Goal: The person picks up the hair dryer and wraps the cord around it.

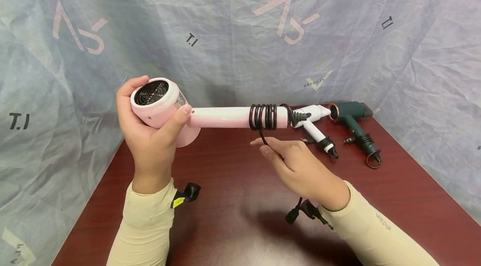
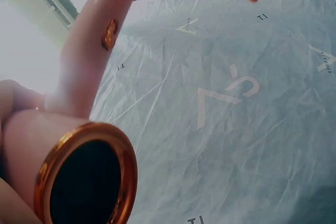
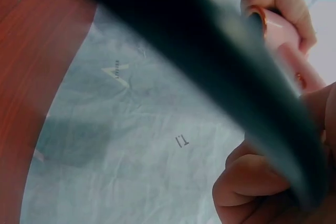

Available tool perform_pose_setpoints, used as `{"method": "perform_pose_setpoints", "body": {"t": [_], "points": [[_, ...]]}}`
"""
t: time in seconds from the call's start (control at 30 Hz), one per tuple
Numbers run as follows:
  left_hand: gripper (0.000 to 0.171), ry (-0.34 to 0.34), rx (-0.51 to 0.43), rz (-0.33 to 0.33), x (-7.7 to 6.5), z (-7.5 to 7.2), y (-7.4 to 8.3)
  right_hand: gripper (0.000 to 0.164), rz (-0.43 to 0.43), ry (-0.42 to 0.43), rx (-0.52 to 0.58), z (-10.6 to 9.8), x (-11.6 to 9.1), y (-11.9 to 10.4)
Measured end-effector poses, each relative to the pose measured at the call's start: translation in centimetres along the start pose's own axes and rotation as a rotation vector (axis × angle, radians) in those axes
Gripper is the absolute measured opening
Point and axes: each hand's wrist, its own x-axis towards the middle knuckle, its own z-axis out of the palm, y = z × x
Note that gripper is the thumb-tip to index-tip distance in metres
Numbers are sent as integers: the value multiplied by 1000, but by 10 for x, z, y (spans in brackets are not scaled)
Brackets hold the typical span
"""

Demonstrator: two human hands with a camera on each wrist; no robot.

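Note:
My left hand (image 1: pixel 148 145) holds a pink hair dryer (image 1: pixel 221 117) by its head, thumb on the near side and fingers around the far side. Its handle points right, well above the table, and the black-grilled round end faces up. Several turns of black cord (image 1: pixel 263 116) wrap the handle's end. Just below them, my right hand (image 1: pixel 300 165) pinches the cord between thumb and fingers. The plug (image 1: pixel 291 216) dangles under that hand. A copper-coloured rim (image 2: pixel 130 161) rings the dryer's dark opening in the left wrist view. A blurred dark strip (image 3: pixel 199 66) crosses the right wrist view.
At the back right of the dark red table (image 1: pixel 225 182) lie a white hair dryer (image 1: pixel 317 132) and a dark green hair dryer (image 1: pixel 351 122), both with cords wound on their handles. A grey printed cloth (image 1: pixel 225 49) hangs behind and along both sides.

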Motion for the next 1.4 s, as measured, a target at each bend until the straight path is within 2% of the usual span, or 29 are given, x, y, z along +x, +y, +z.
{"method": "perform_pose_setpoints", "body": {"t": [0.17, 0.4, 0.57, 0.67, 0.87, 0.97, 1.03, 1.23, 1.4], "points": [[66, 51, 40, 49, 3, 1, 0, 30, -13, -16, -34, 1, 0, -3], [67, 151, 57, 104, 7, -5, -1, 29, -45, -69, -111, 7, -7, -10], [67, 155, 71, 117, 8, -6, 0, 27, -84, -43, -141, 5, -12, -18], [67, 126, 138, 119, 6, -6, -1, 22, -138, -14, -154, 3, -15, -22], [67, 24, 384, 82, -1, -7, -4, 9, -247, 28, -202, -4, -18, -28], [67, -38, 492, 79, -4, -6, -6, 9, -305, 77, -232, -9, -17, -27], [67, -84, 547, 101, -5, -5, -7, 9, -347, 128, -241, -13, -15, -26], [63, -234, 591, 168, -8, -1, -2, 28, -444, 310, -223, -27, -8, -20], [64, -323, 529, 143, -7, 0, 4, 31, -447, 378, -162, -40, -4, -16]]}}
